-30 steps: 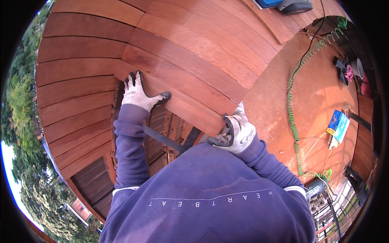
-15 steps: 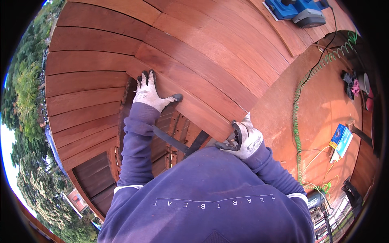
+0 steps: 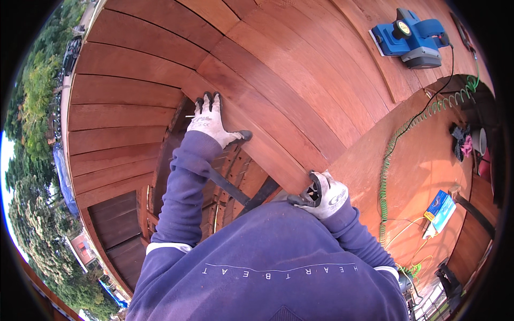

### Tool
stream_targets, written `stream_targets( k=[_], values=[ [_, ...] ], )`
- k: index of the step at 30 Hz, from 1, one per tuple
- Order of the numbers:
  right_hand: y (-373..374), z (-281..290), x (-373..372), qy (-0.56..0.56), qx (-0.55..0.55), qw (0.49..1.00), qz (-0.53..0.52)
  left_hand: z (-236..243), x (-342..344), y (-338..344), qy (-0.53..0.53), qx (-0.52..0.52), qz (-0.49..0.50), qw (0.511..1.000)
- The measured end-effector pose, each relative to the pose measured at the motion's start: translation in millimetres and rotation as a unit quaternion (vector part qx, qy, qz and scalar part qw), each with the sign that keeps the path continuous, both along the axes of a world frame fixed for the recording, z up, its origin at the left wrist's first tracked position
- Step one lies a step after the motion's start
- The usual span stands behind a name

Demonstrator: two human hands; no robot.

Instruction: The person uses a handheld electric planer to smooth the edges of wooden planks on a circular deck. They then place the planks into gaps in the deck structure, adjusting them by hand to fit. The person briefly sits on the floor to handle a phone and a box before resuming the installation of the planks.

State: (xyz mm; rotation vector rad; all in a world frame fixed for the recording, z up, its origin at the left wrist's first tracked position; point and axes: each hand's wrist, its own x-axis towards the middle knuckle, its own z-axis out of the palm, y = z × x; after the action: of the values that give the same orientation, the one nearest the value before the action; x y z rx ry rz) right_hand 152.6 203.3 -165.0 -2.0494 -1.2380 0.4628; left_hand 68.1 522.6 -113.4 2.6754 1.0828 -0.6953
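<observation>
Head view shows the reddish wooden board (image 3: 267,150) lying aslant through the middle, from about half past ten down to four o'clock, alongside a matching row of planks (image 3: 300,115) on its one o'clock side. My left hand (image 3: 209,119) is at about ten o'clock in a pale glove with dark fingertips: its fingers are spread and lie on the board, pointing toward twelve, while my thumb stretches out toward three, and the hand is closed on nothing. My right hand (image 3: 325,195), gloved alike, is at four o'clock, at the board's near end. Its fingers are half curled there, thumb reaching toward nine; I cannot tell whether they grip the end or merely touch it.

Just below the board, toward seven o'clock, a dark metal bar (image 3: 227,187) crosses a gap (image 3: 235,166) where the wooden framing shows. Shorter planks (image 3: 120,115) run along the ten o'clock side, and trees (image 3: 37,224) stand beyond them from eight to ten. A blue power tool (image 3: 415,43) rests on the wood at two o'clock, with a black cord (image 3: 423,113) leading from it. Down the right, a green coiled hose (image 3: 383,203) trails from two to four o'clock. Near three lie a blue-and-yellow box (image 3: 440,211) and, farther up, a pink cloth (image 3: 467,145) beside a pale bucket (image 3: 480,142).
</observation>
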Motion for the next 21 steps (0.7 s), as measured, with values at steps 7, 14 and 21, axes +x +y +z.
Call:
stream_targets(
  k=[7, 14, 21],
  values=[
    [4, 7, 0, 0.007, -0.062, 0.998, 0.006, -28, -19, 19, -0.198, 0.053, 0.054, 0.977],
    [5, 11, -4, 0.03, -0.078, 0.996, -0.009, -46, -30, 60, -0.312, 0.059, 0.223, 0.921],
    [8, 12, -4, -0.011, -0.06, 0.998, -0.02, -51, -26, 68, -0.19, 0.136, 0.152, 0.96]
  ],
)
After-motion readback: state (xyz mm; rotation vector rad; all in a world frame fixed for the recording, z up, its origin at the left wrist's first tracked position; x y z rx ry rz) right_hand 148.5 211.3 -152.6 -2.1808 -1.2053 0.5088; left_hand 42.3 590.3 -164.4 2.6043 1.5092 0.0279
